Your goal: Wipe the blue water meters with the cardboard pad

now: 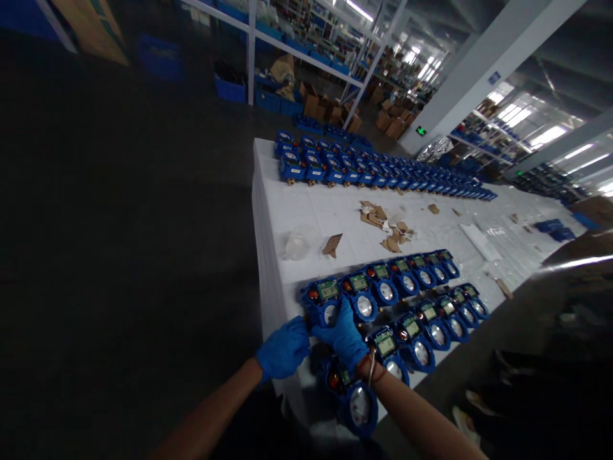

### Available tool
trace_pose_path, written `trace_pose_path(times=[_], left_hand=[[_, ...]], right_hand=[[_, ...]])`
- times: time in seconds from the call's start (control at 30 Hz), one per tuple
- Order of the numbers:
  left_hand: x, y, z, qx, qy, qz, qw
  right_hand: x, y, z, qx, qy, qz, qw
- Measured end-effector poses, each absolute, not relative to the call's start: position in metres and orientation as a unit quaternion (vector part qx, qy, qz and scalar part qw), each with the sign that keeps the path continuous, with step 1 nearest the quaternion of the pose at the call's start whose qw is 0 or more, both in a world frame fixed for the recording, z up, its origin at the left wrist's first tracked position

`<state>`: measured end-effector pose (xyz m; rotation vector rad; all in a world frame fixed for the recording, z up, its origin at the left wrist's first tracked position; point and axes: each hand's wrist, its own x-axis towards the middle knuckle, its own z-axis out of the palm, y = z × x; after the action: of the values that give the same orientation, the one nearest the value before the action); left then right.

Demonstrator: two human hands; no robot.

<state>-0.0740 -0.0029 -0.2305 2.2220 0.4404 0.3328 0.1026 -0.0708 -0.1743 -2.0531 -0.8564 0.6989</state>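
Left hand (283, 348) and right hand (342, 335), both gloved, have fingers clamped on the blue water meter (324, 300) at the near-left corner of the white worktop (306, 211), heading the near meter rows (421, 319) already laid out, with the long far rows (383, 172) also set and cardboard scraps (383, 223) between.

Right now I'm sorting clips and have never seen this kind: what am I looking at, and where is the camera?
There is no machine: one camera sits on a person's head and looks down at their own two hands in blue gloves. The left hand and right hand both grip a blue meter at the corner of a table under a white cover. More meters stand in rows beside it, and another block along the far edge. Cardboard scraps lie between.
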Motion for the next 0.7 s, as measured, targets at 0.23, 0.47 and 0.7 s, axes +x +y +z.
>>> trace_pose_path(times=[0.23,0.47,0.7], left_hand=[[-0.069,-0.011,-0.218,0.769,0.345,0.198,0.500],[-0.029,-0.007,-0.193,0.633,0.451,0.219,0.590],[0.003,-0.006,-0.190,0.521,0.475,0.213,0.676]], right_hand=[[0.103,-0.072,-0.170,-0.800,-0.343,0.268,0.413],[0.110,-0.068,-0.160,-0.791,-0.353,0.273,0.419],[0.119,-0.067,-0.161,-0.784,-0.354,0.286,0.422]])
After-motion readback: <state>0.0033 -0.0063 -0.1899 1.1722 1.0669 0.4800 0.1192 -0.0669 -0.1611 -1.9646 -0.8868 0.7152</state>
